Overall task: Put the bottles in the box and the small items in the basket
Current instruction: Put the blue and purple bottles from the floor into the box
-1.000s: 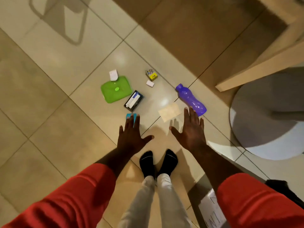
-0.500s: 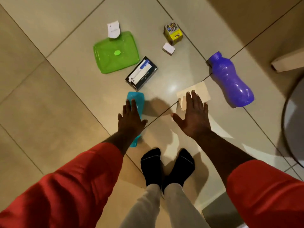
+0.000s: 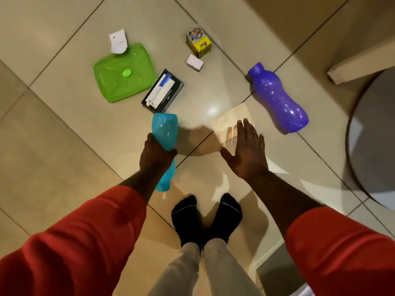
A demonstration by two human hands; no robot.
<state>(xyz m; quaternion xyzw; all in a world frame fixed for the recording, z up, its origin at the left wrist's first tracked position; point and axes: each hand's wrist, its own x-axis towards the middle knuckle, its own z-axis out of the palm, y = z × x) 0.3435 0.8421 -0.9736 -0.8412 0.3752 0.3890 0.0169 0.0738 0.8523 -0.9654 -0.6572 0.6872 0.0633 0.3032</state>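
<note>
Evidently the bottle step is in hand: the left hand point(image 3: 157, 155) has its fingers clenched round the waist of the teal bottle point(image 3: 164, 130), which lies on the floor just this side of the black carton point(image 3: 162, 91). The right hand point(image 3: 245, 151) hangs flat with fingers released, over a beige paper point(image 3: 232, 118) to the carton's right; the purple bottle point(image 3: 277, 98) lies farther right. Neither box nor basket shows, so next comes lifting and finding the box.
</note>
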